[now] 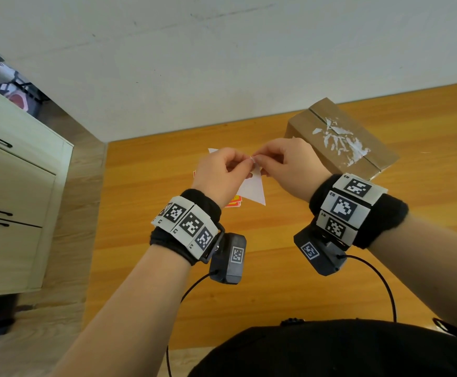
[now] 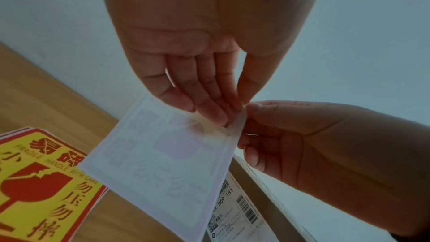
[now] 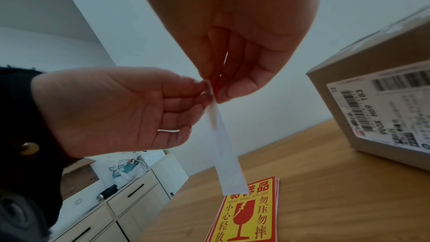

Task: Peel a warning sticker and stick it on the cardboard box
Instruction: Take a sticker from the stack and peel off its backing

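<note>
Both hands hold one warning sticker (image 1: 252, 187) up above the table, its white backing toward the head camera. My left hand (image 1: 228, 170) pinches its top corner from the left, and my right hand (image 1: 273, 160) pinches the same corner from the right. In the left wrist view the sticker (image 2: 163, 163) hangs from the pinched corner with its print showing faintly through; in the right wrist view the sticker (image 3: 223, 146) is seen nearly edge-on. The cardboard box (image 1: 341, 137) stands at the back right, with torn white tape remains on top and a shipping label (image 3: 381, 111) on its side.
A stack of red and yellow fragile stickers (image 3: 246, 214) lies on the wooden table (image 1: 145, 213) under the hands. A pale cabinet with drawers (image 1: 12, 191) stands to the left. A white wall runs behind the table. Cables trail from the wrist cameras.
</note>
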`<action>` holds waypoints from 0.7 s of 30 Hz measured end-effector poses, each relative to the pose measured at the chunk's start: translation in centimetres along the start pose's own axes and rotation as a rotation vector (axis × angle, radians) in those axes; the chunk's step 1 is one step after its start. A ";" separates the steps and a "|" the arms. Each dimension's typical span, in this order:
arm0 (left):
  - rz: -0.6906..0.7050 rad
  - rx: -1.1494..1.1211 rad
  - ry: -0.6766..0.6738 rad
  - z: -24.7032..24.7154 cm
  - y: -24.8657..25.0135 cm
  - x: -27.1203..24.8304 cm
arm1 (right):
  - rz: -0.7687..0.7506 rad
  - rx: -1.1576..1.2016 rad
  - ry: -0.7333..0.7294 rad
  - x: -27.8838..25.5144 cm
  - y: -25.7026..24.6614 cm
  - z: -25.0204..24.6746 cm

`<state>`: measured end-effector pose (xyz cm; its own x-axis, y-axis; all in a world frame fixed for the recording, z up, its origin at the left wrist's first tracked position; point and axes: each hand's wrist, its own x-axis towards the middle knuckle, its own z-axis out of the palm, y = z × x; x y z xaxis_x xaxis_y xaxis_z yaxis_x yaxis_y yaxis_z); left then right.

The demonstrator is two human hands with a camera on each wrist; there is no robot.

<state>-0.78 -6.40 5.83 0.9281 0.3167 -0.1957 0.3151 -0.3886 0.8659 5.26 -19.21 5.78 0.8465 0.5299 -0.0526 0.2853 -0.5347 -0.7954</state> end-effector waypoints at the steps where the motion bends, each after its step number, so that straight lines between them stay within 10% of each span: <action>1: -0.006 -0.010 0.003 0.0 0.0 0.0 | -0.001 0.004 0.003 0.0 -0.1 0.0; 21: -0.365 -0.131 0.095 -2.8 -4.6 1.0 | 0.299 0.366 0.164 2.0 0.8 1.1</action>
<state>-1.90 -1.83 2.93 0.7352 0.4945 -0.4635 0.5875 -0.1239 0.7997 6.71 -17.87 4.39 0.9350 0.2628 -0.2381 -0.1318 -0.3659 -0.9213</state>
